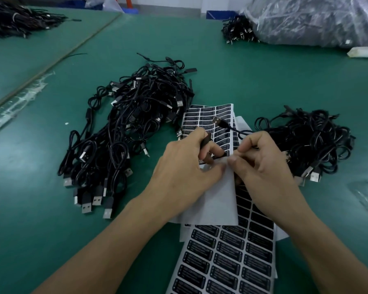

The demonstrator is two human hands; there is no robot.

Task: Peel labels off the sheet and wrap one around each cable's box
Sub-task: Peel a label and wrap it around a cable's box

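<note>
My left hand (185,168) holds a small black cable box (206,139) between its curled fingers while its thumb presses on a folded white label sheet (212,200). My right hand (263,164) pinches the sheet's folded edge beside my left thumb, and a thin black cable (238,131) with a USB plug (217,120) runs out from its fingers. A sheet of black labels (208,122) lies under both hands. Another label sheet (225,255) lies nearer to me.
A heap of black USB cables (128,132) lies to the left of the sheets and a second heap (308,141) to the right. A plastic bag of cables (310,20) sits far right, more cables (15,20) far left, on the green table (242,77).
</note>
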